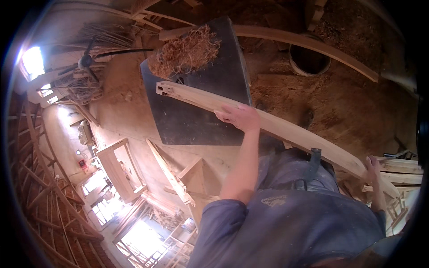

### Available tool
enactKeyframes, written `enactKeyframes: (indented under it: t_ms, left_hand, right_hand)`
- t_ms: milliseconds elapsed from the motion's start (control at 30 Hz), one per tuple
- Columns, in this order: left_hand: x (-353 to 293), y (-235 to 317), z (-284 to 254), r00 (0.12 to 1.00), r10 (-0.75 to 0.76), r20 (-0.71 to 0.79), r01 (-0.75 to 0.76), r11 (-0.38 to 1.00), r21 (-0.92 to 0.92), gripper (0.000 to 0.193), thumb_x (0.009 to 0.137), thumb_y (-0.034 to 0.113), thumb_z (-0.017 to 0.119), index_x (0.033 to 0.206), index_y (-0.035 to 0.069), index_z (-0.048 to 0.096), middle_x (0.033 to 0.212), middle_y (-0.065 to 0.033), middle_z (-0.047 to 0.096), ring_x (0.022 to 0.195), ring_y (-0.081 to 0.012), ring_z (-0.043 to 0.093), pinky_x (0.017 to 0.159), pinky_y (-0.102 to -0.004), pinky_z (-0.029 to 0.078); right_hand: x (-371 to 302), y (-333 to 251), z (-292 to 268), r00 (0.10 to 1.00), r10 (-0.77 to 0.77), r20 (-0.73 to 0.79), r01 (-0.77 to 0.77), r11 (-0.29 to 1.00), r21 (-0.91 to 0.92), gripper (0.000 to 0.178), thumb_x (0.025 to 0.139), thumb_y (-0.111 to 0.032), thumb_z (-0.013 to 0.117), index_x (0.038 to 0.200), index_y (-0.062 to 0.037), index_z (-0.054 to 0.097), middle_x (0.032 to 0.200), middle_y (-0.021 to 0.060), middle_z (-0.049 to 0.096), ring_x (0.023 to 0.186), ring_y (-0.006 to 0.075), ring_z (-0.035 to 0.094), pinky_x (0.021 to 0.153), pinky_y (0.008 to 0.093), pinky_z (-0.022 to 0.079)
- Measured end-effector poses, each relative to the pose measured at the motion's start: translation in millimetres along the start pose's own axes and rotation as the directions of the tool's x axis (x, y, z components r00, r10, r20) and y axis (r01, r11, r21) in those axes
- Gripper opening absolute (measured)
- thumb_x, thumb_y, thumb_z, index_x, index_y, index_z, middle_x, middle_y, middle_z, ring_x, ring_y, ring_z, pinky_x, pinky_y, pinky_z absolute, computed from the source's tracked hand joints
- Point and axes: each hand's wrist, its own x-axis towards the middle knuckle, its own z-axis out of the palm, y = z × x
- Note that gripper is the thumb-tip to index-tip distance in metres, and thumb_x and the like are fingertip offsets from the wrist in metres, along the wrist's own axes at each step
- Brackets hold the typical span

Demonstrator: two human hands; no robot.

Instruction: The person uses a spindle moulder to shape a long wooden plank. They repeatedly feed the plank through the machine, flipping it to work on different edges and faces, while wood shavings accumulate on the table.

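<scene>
A long, slightly curved wooden beam point(286, 127) runs slantwise before my body, with a slot cut in its far left end. That end lies over a dark flat machine table point(196, 120). My left hand point(241, 117) is closed on the beam near the table's right edge, thumb on the near side and fingers over the top. Farther right, my right hand point(373, 167) grips the beam close to its other end; part of its fingers is hidden. A round dark cutter opening point(180, 81) shows in the table just beyond the slotted end.
Curly wood shavings point(187, 51) heap on the table's far side. Another curved board point(308, 42) passes over a round bucket point(310, 62) behind. Stacked timber point(397, 167) lies at right. A wooden frame point(118, 169) and loose boards point(167, 172) stand at left.
</scene>
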Motion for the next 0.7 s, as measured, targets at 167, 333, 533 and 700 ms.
enactKeyframes:
  t_ms: [167, 333, 533, 700]
  left_hand:
    - [55, -20, 6, 0.999, 0.006, -0.044, -0.006, 1.000, -0.003, 0.052, 0.091, 0.009, 0.053, 0.131, -0.017, 0.031, 0.144, -0.0498, 0.015, 0.140, -0.0618, 0.016, 0.116, -0.0618, 0.019]
    - [116, -55, 14, 0.999, 0.007, -0.032, -0.004, 0.997, 0.080, 0.048, 0.093, 0.012, 0.049, 0.126, -0.018, 0.032, 0.144, -0.0491, 0.017, 0.138, -0.0615, 0.018, 0.116, -0.0606, 0.020]
    - [198, -110, 33, 0.999, 0.040, -0.009, -0.036, 0.971, 0.236, 0.050, 0.096, 0.018, 0.045, 0.128, -0.019, 0.034, 0.141, -0.0456, 0.026, 0.138, -0.0604, 0.020, 0.117, -0.0579, 0.022]
    - [248, -123, 33, 0.989, -0.002, 0.145, -0.047, 0.941, 0.335, 0.057, 0.097, 0.020, 0.044, 0.138, -0.016, 0.030, 0.146, -0.0464, 0.022, 0.140, -0.0564, 0.023, 0.117, -0.0571, 0.021]
  right_hand:
    - [13, -91, 3, 0.996, 0.049, 0.070, -0.053, 0.997, 0.054, 0.041, 0.101, -0.034, 0.049, 0.091, 0.0044, 0.058, 0.081, 0.0240, 0.059, 0.081, 0.0387, 0.056, 0.076, 0.0455, 0.043]
    - [20, -153, 28, 0.988, -0.101, -0.117, 0.093, 0.993, -0.066, 0.043, 0.102, -0.034, 0.047, 0.095, 0.0054, 0.062, 0.092, 0.0288, 0.064, 0.096, 0.0466, 0.061, 0.083, 0.0505, 0.045]
    - [36, -240, 39, 0.997, -0.035, 0.070, 0.035, 0.999, -0.010, 0.044, 0.101, -0.035, 0.047, 0.091, 0.0058, 0.061, 0.088, 0.0302, 0.062, 0.090, 0.0492, 0.059, 0.079, 0.0521, 0.044]
    - [46, -290, 53, 0.997, -0.005, 0.075, 0.008, 0.999, -0.032, 0.042, 0.100, -0.036, 0.049, 0.091, 0.0031, 0.060, 0.084, 0.0290, 0.061, 0.085, 0.0477, 0.059, 0.075, 0.0516, 0.044]
